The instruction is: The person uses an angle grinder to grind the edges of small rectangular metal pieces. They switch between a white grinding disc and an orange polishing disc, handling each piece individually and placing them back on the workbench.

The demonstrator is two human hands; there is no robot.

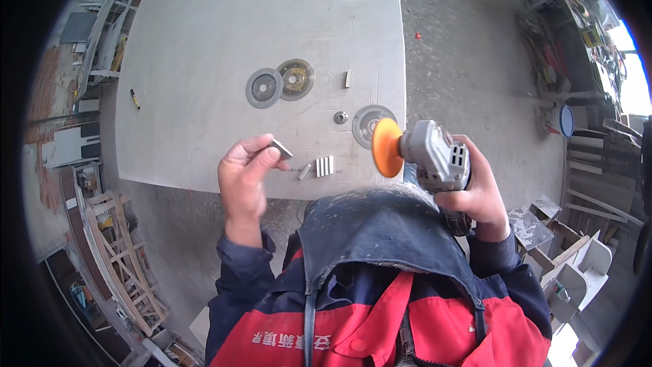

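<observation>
My left hand (249, 168) pinches a small dark flat piece (280, 148) between thumb and fingers, above the table's near edge. My right hand (481, 187) is wrapped round a grey angle grinder (438, 156) fitted with an orange disc (387, 148). The disc faces left, apart from the piece in my left hand; whether it spins I cannot tell. Several small pale strips (324, 166) stand in a row on the table between my hands, with one tilted strip (305, 171) beside them. Just behind the orange disc, a grey cutting disc (367, 126) lies flat, partly hidden.
On the pale table (204, 27) lie a grey disc (264, 88) overlapping a yellowish disc (296, 79), a metal flange nut (341, 117), a small upright block (348, 79) and a yellow-black marker (135, 99). A white bucket (560, 120) and stacked boards stand at right; wooden frames (125, 265) lean at left.
</observation>
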